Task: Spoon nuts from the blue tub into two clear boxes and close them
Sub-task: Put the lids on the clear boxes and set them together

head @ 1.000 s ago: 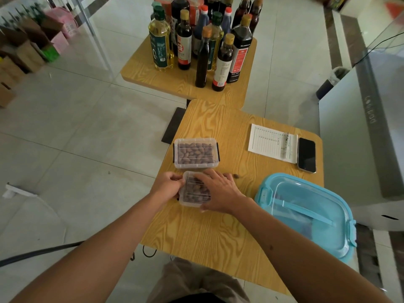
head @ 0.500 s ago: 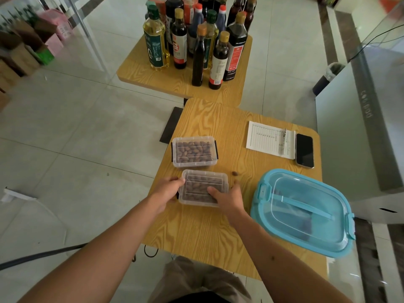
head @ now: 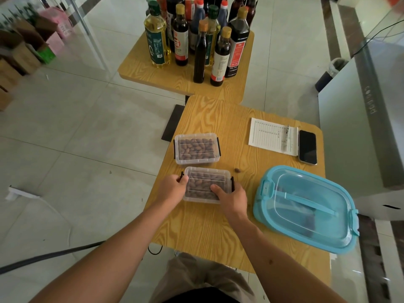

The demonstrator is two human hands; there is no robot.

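Two clear boxes of brown nuts sit on the wooden table, both with lids on. The far box stands alone with its black side clips down. The near box is held at both ends: my left hand grips its left end at the black clip, and my right hand grips its right end, thumb lying on the lid. The blue tub rests to the right, its clear lid with a blue handle on. One loose nut lies on the table between the boxes and the tub.
A lined sheet with a pen and a black phone lie at the table's far right. A second table behind carries several bottles. A grey cabinet stands to the right; cardboard boxes are on the floor far left.
My right hand slid off the top of the near box's lid to its right end, and my left hand settled on the left clip. The box's lid now shows uncovered.
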